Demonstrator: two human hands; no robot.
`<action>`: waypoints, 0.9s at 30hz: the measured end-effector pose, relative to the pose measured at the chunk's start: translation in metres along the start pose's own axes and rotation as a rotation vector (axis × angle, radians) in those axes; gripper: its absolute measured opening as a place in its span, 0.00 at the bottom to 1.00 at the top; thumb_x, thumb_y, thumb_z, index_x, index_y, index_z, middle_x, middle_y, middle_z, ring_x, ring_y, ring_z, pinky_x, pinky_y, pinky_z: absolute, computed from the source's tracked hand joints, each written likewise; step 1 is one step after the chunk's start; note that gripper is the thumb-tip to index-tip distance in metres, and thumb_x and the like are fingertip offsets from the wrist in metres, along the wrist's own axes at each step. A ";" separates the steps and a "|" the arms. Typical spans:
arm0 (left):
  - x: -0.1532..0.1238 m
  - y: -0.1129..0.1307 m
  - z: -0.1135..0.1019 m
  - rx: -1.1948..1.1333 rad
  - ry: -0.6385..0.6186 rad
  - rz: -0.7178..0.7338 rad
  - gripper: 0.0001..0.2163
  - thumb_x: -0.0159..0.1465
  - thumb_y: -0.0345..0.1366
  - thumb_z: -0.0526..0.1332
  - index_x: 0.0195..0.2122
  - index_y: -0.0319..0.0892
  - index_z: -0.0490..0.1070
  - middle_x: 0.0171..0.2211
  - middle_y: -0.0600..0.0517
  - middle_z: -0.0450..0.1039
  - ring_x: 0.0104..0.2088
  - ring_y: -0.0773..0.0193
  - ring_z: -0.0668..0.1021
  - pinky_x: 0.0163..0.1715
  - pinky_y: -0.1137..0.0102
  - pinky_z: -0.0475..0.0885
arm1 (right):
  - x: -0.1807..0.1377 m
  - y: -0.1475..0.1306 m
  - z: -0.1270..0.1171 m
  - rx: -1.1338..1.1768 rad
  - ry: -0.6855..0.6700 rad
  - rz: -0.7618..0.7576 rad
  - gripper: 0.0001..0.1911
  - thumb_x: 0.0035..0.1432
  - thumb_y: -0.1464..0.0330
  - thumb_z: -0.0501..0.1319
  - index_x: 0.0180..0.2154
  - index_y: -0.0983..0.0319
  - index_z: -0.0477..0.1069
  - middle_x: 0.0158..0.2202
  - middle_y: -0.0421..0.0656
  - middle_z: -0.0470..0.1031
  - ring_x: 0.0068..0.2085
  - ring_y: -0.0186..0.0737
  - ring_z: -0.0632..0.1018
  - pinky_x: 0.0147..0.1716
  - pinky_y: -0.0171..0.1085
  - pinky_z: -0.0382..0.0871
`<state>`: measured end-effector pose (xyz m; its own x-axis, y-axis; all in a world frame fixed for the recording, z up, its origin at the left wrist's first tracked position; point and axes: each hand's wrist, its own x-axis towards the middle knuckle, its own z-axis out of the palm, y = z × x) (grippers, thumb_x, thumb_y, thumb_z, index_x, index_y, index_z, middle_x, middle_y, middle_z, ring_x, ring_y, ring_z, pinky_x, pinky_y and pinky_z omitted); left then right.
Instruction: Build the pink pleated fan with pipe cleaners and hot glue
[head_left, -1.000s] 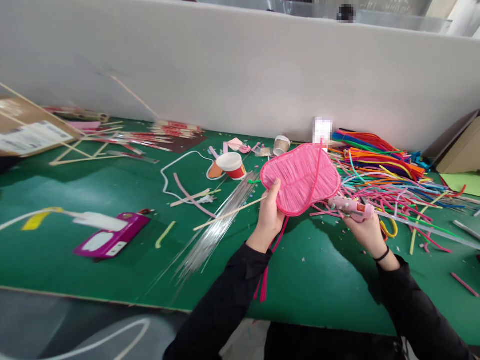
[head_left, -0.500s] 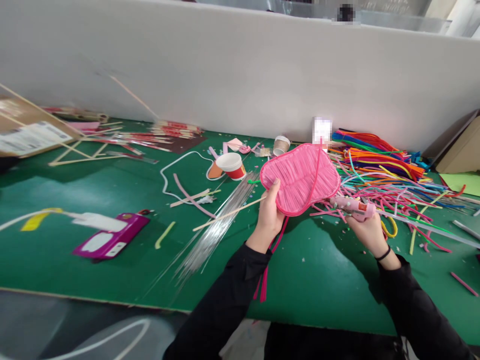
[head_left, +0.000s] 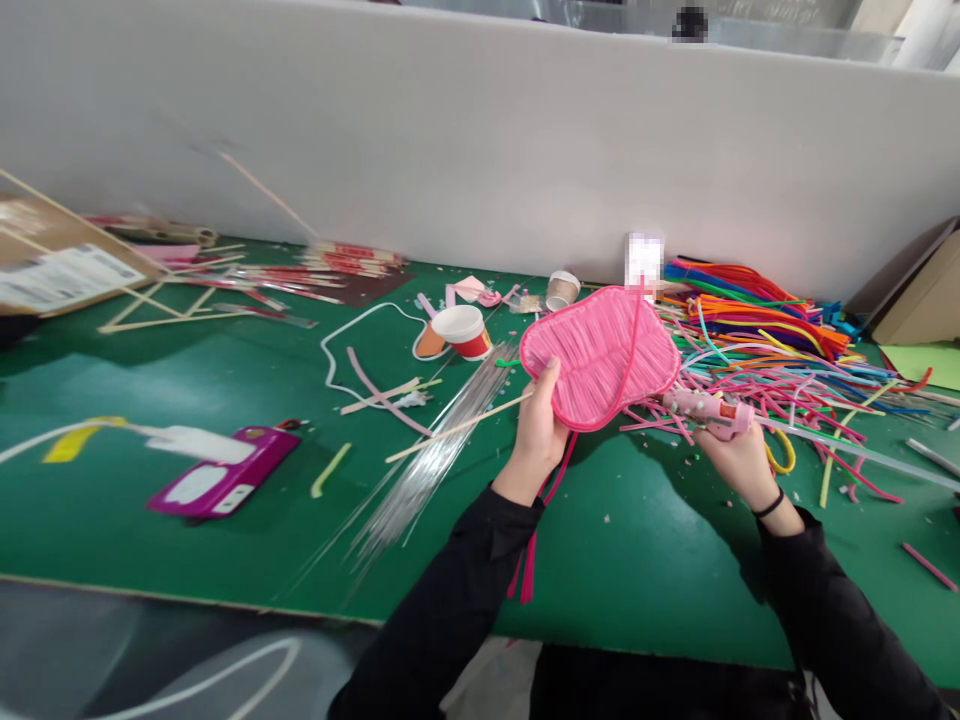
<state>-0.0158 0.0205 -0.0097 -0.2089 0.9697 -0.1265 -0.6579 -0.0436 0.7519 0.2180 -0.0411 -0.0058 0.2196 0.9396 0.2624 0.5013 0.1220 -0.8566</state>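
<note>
My left hand (head_left: 538, 432) grips the lower left edge of a pink leaf-shaped piece (head_left: 600, 352) made of pink pipe cleaners, holding it up above the green table (head_left: 225, 400). Pink stems (head_left: 534, 545) hang down from it past my wrist. My right hand (head_left: 739, 458) is closed round a pink glue gun (head_left: 706, 412), whose nozzle points left at the lower right edge of the pink piece. Both sleeves are black.
A heap of coloured pipe cleaners (head_left: 772, 340) lies at the right. A red and white paper cup (head_left: 463, 330), a bundle of thin wires (head_left: 427, 460), a wooden stick (head_left: 457, 427), a magenta phone (head_left: 225, 480) and a white cable (head_left: 352, 345) lie left. A white wall (head_left: 450, 150) bounds the far edge.
The glue gun and my right hand have shifted slightly right and up; the pink piece has barely moved.
</note>
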 end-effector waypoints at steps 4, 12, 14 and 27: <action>0.000 0.000 -0.001 0.003 -0.005 -0.006 0.19 0.54 0.48 0.74 0.40 0.40 0.80 0.44 0.47 0.83 0.48 0.53 0.83 0.46 0.66 0.78 | 0.000 0.001 -0.002 0.016 -0.006 0.009 0.02 0.44 0.66 0.61 0.23 0.57 0.70 0.23 0.39 0.77 0.28 0.42 0.77 0.30 0.38 0.73; 0.000 0.001 0.001 0.023 -0.008 0.010 0.20 0.53 0.48 0.74 0.42 0.41 0.79 0.44 0.47 0.83 0.50 0.52 0.82 0.49 0.65 0.78 | 0.001 0.001 -0.003 0.027 -0.005 0.009 0.04 0.44 0.66 0.62 0.25 0.58 0.73 0.21 0.38 0.75 0.24 0.40 0.75 0.26 0.37 0.71; 0.000 0.001 0.000 0.025 -0.018 0.012 0.20 0.53 0.49 0.74 0.42 0.41 0.79 0.44 0.47 0.83 0.50 0.53 0.82 0.49 0.65 0.78 | 0.001 0.001 -0.003 0.034 0.001 0.008 0.04 0.44 0.66 0.61 0.24 0.58 0.73 0.21 0.38 0.75 0.24 0.40 0.75 0.25 0.37 0.71; -0.001 0.001 0.001 -0.001 -0.001 -0.001 0.20 0.53 0.47 0.74 0.42 0.41 0.80 0.46 0.46 0.83 0.50 0.51 0.82 0.46 0.65 0.79 | 0.005 -0.005 -0.008 0.009 0.004 -0.021 0.04 0.43 0.65 0.59 0.20 0.56 0.66 0.19 0.37 0.71 0.24 0.38 0.72 0.28 0.37 0.70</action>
<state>-0.0157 0.0196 -0.0086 -0.2076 0.9699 -0.1273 -0.6590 -0.0425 0.7509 0.2229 -0.0395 0.0036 0.2128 0.9355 0.2819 0.4983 0.1443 -0.8549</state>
